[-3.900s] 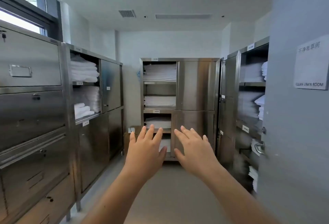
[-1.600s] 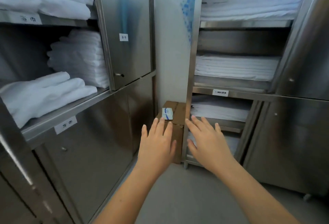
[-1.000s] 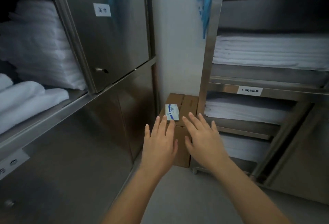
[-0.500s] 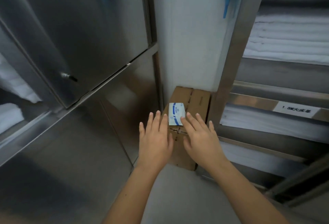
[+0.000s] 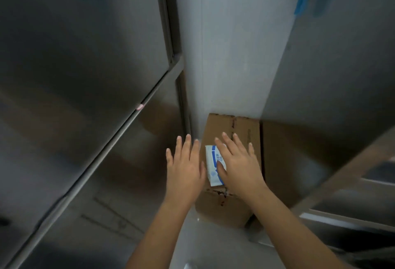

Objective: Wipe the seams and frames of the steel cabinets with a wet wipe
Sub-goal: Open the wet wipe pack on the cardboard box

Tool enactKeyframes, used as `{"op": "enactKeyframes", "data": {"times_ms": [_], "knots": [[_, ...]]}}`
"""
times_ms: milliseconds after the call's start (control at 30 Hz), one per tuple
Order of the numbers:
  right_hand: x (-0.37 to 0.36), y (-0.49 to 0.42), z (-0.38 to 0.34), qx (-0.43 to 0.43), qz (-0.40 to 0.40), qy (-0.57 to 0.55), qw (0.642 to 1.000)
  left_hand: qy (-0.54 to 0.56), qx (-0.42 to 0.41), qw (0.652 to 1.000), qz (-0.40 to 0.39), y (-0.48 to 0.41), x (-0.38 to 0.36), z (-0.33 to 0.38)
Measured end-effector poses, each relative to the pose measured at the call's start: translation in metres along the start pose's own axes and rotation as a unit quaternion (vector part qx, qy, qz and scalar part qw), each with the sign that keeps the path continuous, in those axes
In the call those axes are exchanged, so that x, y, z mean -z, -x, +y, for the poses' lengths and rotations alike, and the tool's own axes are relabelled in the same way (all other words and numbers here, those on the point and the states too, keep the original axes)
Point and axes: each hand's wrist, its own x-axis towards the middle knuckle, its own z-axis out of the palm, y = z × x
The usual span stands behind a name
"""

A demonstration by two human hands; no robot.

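Down in the corner at 6 o'clock, a wet wipe pack (image 5: 211,161) is lying on a cardboard box (image 5: 245,132), which is sitting between the steel cabinet (image 5: 85,54) at 9 o'clock and a second cabinet (image 5: 342,76) at 3 o'clock. The right hand (image 5: 239,164) is spreading flat over the pack's right half, fingers straight, gripping nothing; whether it is touching I cannot tell. The left hand (image 5: 184,167) is hovering wide and flat at the pack's 9 o'clock.

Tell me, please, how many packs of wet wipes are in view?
1. The wipe pack lies on top of the cardboard box, partly under the right hand, with the left hand beside it. Others could be hidden inside the box.
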Motion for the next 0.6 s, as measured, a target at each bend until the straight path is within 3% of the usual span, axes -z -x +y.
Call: {"op": "enactKeyframes", "data": {"times_ms": [300,600], "knots": [[-0.073,-0.101,0.024,0.008,0.046,0.013,0.999,-0.025,-0.04,0.997,-0.057,-0.108,-0.048,-0.027],[-0.176,-0.12,0.073,-0.009,0.027,0.013,0.999,-0.045,-0.015,0.994,-0.094,-0.133,-0.162,-0.044]]}}
